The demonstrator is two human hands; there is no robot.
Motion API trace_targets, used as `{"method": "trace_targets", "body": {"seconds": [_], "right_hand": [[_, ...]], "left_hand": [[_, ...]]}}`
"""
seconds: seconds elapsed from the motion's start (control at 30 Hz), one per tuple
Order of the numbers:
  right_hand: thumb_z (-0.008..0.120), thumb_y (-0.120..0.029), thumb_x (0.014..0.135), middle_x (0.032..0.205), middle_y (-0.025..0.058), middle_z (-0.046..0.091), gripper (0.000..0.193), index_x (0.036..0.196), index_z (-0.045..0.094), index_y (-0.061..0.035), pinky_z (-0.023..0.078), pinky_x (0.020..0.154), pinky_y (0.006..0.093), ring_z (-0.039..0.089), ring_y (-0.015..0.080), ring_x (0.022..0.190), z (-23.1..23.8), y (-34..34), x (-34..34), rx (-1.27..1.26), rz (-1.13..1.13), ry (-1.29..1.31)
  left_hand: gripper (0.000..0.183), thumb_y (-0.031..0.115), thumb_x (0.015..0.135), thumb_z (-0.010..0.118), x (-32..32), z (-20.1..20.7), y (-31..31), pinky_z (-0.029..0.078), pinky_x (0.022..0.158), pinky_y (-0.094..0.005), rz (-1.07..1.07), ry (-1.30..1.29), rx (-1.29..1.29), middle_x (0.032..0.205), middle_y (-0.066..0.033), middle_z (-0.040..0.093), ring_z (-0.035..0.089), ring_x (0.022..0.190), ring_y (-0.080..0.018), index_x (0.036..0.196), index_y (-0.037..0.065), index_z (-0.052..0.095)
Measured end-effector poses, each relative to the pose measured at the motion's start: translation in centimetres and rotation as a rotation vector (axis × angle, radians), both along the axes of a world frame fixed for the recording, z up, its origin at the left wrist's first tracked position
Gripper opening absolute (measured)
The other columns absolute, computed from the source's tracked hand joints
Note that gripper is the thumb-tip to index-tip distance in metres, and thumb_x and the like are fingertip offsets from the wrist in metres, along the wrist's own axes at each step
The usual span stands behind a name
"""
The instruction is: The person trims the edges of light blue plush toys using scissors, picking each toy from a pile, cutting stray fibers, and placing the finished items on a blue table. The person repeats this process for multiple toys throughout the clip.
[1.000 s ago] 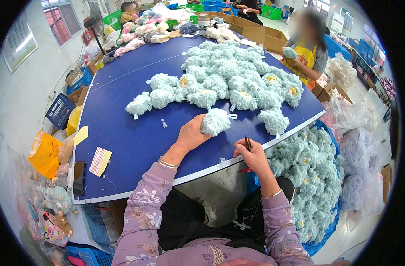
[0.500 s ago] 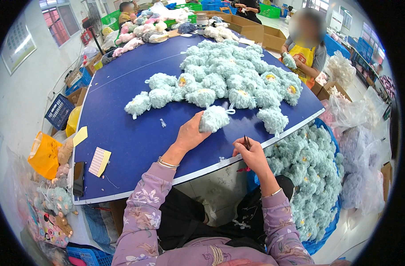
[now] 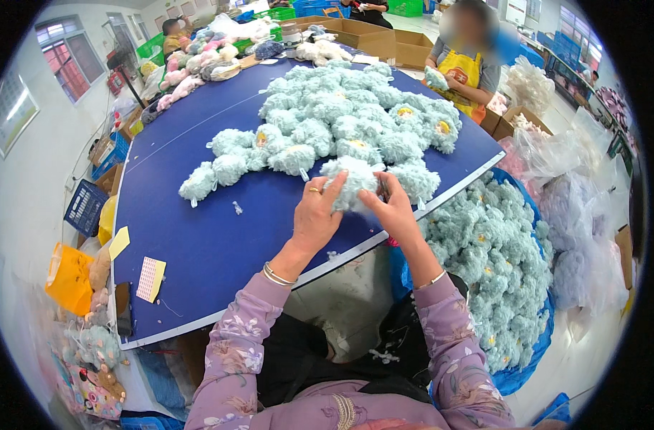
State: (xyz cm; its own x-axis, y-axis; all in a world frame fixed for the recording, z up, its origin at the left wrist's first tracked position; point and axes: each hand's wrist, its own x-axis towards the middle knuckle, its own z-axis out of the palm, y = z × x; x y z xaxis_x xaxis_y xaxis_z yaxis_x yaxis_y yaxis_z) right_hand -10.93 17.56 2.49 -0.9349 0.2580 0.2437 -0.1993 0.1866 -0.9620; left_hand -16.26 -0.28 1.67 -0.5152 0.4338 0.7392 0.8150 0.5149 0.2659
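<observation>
My left hand (image 3: 317, 217) is closed around a fluffy pale blue-green plush toy (image 3: 350, 183), held above the near edge of the blue table (image 3: 198, 265). On the toy's right side, my right hand (image 3: 396, 209) touches the fur with its thumb. Its curled fingers also grip small dark snips (image 3: 385, 188), mostly hidden now. Just beyond my hands lies a large pile of matching plush toys (image 3: 320, 107), some with a yellow patch and white loops. One of them (image 3: 416, 179) rests close to my right fingers.
At my right, a blue sack (image 3: 535, 337) is full of similar toys. Clear plastic bags (image 3: 578, 222) stand beyond it. Across the table a person in a yellow apron (image 3: 461, 72) holds another toy. A label sheet (image 3: 150, 278) and a phone (image 3: 123, 308) lie at the left edge.
My right hand has moved up to the toy in my left hand, bringing the snips with it. The toy is now held between both hands. The whole view has shifted slightly.
</observation>
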Motion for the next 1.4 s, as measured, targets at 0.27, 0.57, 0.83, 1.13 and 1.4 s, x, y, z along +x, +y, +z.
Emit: {"method": "trace_targets", "body": {"seconds": [0.27, 0.57, 0.83, 1.13, 1.4], "right_hand": [[0.069, -0.027, 0.086, 0.115, 0.0103, 0.058, 0.062, 0.131, 0.043, 0.0058, 0.044, 0.09, 0.0288, 0.054, 0.0149, 0.102, -1.5, 2.1, 0.7, -0.284, -0.001, 0.049], [0.071, -0.02, 0.086, 0.107, 0.0087, 0.056, 0.059, 0.131, 0.041, 0.004, 0.046, 0.08, 0.028, 0.054, 0.0118, 0.093, -1.0, 0.9, 0.2, -0.208, -0.124, 0.164], [0.068, -0.024, 0.089, 0.095, 0.0041, 0.064, 0.038, 0.116, 0.057, 0.0012, 0.047, 0.077, 0.0257, 0.056, 0.0093, 0.086, 0.6, 0.7, 1.2, -0.305, 0.078, -0.043], [0.06, -0.021, 0.095, 0.087, -0.0035, 0.062, 0.027, 0.11, 0.062, 0.0009, 0.042, 0.065, 0.0226, 0.049, 0.0041, 0.074, -1.6, 0.2, 0.2, -0.333, -0.012, 0.034], [0.064, -0.019, 0.091, 0.073, -0.0038, 0.057, 0.02, 0.089, 0.062, 0.0002, 0.039, 0.058, 0.0234, 0.046, 0.0034, 0.067, -1.6, -0.5, 0.0, -0.212, -0.092, 0.001]], "left_hand": [[0.052, 0.005, 0.078, 0.066, 0.4, -1.2, 3.8, 0.051, 0.071, -0.0374, -0.188, -0.31, 0.163, 0.102, -0.0171, 0.062, 0.062, 0.085, -0.0296, 0.127, 0.001, 0.049], [0.027, 0.023, 0.099, 0.048, -0.4, -0.8, 2.8, 0.048, 0.06, -0.0256, -0.631, -1.162, 0.636, 0.088, -0.0074, 0.066, 0.061, 0.071, -0.0133, 0.113, 0.001, 0.056], [0.033, 0.022, 0.096, 0.054, -0.8, -1.7, 1.9, 0.048, 0.064, -0.0247, -0.59, -1.296, 0.425, 0.096, -0.0047, 0.066, 0.062, 0.08, -0.0102, 0.122, 0.003, 0.053], [0.045, 0.013, 0.086, 0.065, -1.6, -2.7, 2.5, 0.044, 0.094, -0.0317, -0.63, -1.073, 0.479, 0.121, -0.0065, 0.057, 0.053, 0.11, -0.0159, 0.127, 0.0, 0.052], [0.038, 0.019, 0.09, 0.066, -1.1, -1.0, 2.1, 0.049, 0.084, -0.0287, -0.572, -1.176, 0.751, 0.112, -0.0067, 0.063, 0.059, 0.098, -0.0122, 0.122, 0.0, 0.057]]}}
